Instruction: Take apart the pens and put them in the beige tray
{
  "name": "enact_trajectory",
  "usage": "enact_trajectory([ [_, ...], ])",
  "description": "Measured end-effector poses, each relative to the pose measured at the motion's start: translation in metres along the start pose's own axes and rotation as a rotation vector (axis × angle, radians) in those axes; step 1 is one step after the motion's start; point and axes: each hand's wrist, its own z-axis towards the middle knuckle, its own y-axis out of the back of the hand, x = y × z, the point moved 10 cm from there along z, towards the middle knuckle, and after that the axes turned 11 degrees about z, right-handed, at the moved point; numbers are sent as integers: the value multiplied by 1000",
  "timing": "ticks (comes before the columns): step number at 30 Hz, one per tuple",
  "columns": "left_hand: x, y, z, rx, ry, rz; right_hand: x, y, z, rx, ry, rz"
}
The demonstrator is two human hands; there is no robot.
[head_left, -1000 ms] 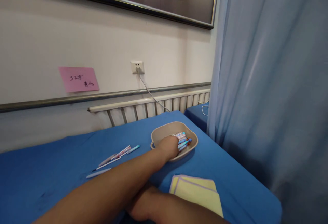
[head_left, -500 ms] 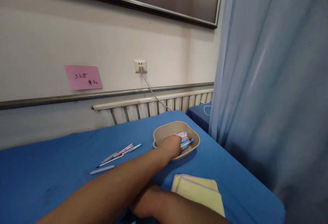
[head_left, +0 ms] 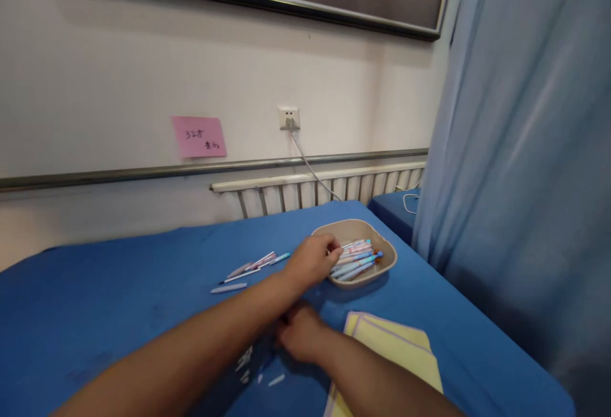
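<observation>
The left hand (head_left: 312, 259) reaches forward across the body, arm stretched long from the lower left of the view, and sits at the near left rim of the tray (head_left: 387, 253). Its fingers (head_left: 333, 250) curl over the ends of the pens (head_left: 357, 258) heaped in the tray, touching them; whether they actually pinch one cannot be made out, since the knuckles face the camera and hide the fingertips. The right hand (head_left: 296, 333) lies low on the blue desk (head_left: 119, 302), under the left forearm, with its arm coming in from the lower right. Its fingers look loosely bent, and something pale and thin shows just left of them, too blurred to name; whether the hand grips anything cannot be told.

The tray is beige and shallow, standing near the far right corner of the desk. The pens in it lie roughly parallel, tips pointing right. More pens (head_left: 251, 267) lie loose on the desk, left of the tray and apart from it. A yellow cloth (head_left: 396, 353) lies just right of the right arm, its lower edge cut off by the frame and partly covered by that arm. A curtain (head_left: 520, 169) hangs to the right.
</observation>
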Motion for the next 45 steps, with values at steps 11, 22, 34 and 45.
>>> enact_trajectory([
  [11, 215, 18, -227, -258, 683, -375, -15, 35, -1, -189, -63, 345],
  [22, 212, -10, -222, -206, 546, -434, -21, 16, -4, -184, -17, 51],
  [34, 194, -9, -189, -149, 320, 67, 24, 7, -4, -241, 219, -374],
  [45, 196, -5, -203, -60, 413, 90, 25, -68, 87, 66, 177, -872],
])
